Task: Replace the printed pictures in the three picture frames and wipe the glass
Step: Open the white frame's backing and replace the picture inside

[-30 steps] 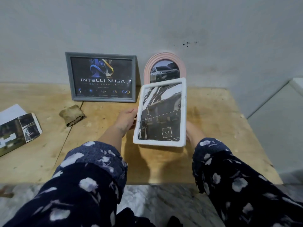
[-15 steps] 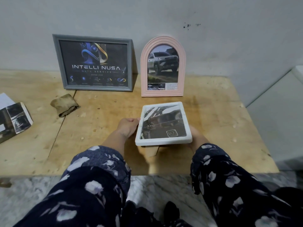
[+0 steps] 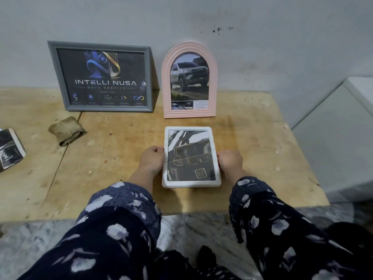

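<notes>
white frame (image 3: 191, 157): rectangular, portrait, held above the plywood board (image 3: 121, 154) near its front edge, right of centre; glass side up, showing a dark black-and-white print of a car interior.
left hand (image 3: 151, 159): fingers curled round the white frame's left edge, thumb on the front rim.
right hand (image 3: 230, 161): fingers curled round the white frame's right edge.
sleeves: dark blue with pale flowers, on both forearms.
grey frame (image 3: 101, 77): landscape, standing at the board's back edge, left of centre, leaning on the wall (image 3: 262, 41); its print reads "intelli nusa data service".
pink arched frame (image 3: 189, 81): upright at the back edge, just right of the grey frame, directly behind the white one; its print shows a pickup truck.
cloth (image 3: 66, 130): brownish, crumpled, lying on the board in front of the grey frame's left corner.
loose prints (image 3: 10, 148): black-and-white sheets at the board's left edge, partly cut off by the view.
floor (image 3: 191, 225): marbled grey, in front of the board.
</notes>
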The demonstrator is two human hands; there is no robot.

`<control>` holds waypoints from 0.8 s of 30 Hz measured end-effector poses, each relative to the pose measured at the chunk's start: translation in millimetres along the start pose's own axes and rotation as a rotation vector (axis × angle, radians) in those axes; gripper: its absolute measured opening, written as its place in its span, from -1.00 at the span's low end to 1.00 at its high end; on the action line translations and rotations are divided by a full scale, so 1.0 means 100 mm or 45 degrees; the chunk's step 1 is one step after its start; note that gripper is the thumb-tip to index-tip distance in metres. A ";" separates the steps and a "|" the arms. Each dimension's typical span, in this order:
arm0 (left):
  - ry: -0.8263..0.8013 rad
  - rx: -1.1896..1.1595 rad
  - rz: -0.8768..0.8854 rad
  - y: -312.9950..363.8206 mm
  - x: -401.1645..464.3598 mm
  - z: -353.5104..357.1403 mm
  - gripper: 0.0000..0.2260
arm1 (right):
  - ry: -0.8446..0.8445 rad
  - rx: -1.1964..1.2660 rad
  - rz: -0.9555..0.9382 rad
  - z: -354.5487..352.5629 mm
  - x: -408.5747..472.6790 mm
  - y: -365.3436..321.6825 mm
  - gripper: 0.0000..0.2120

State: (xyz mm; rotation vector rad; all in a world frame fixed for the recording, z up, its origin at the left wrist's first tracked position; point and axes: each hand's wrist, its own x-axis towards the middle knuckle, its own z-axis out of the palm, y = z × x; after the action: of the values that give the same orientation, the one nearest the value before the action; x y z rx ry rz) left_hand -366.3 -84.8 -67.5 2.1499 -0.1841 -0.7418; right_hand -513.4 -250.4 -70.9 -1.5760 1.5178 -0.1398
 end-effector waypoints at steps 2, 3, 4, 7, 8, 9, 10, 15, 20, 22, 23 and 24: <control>0.041 0.100 0.052 0.01 -0.01 0.00 -0.68 | 0.042 -0.032 -0.002 0.00 -0.02 -0.01 -0.71; 0.055 0.133 0.077 0.03 -0.03 0.00 -0.67 | 0.050 -0.065 0.001 -0.02 -0.05 -0.03 -0.71; 0.052 0.157 0.091 0.04 -0.05 -0.01 -0.67 | 0.044 -0.134 -0.004 -0.03 -0.09 -0.05 -0.72; 0.030 0.243 0.123 0.03 -0.04 -0.06 -0.67 | 0.057 -0.416 -0.118 -0.02 -0.22 -0.19 -0.82; 0.035 0.283 0.155 0.02 -0.03 -0.09 -0.70 | 0.116 -0.477 -0.195 0.01 -0.26 -0.25 -0.79; 0.052 0.330 0.181 0.01 -0.02 -0.14 -0.72 | 0.170 -0.506 -0.277 0.05 -0.29 -0.32 -0.77; 0.075 0.381 0.184 -0.01 0.00 -0.22 -0.73 | 0.177 -0.539 -0.361 0.11 -0.35 -0.43 -0.74; 0.172 0.654 0.106 -0.19 0.09 -0.75 -0.64 | -0.059 -0.697 -0.638 0.55 -0.60 -0.89 -0.67; 0.214 0.812 -0.055 -0.51 0.15 -1.49 -0.49 | -0.275 -0.872 -0.876 1.30 -0.80 -1.16 -0.63; 0.213 0.820 -0.091 -0.65 0.19 -1.77 -0.41 | -0.347 -0.877 -0.958 1.60 -0.89 -1.28 -0.60; 0.222 0.817 -0.116 -0.72 0.21 -1.91 -0.37 | -0.392 -0.885 -0.992 1.78 -0.93 -1.35 -0.60; 0.221 0.827 -0.130 -0.77 0.24 -2.01 -0.30 | -0.429 -0.887 -1.021 1.91 -0.96 -1.41 -0.59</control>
State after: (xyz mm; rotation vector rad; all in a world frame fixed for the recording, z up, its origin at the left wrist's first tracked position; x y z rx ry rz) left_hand -242.3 90.2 -40.4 2.8453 -0.2496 -0.5970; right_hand -311.3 -96.7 -41.8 -2.5473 0.6113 0.2281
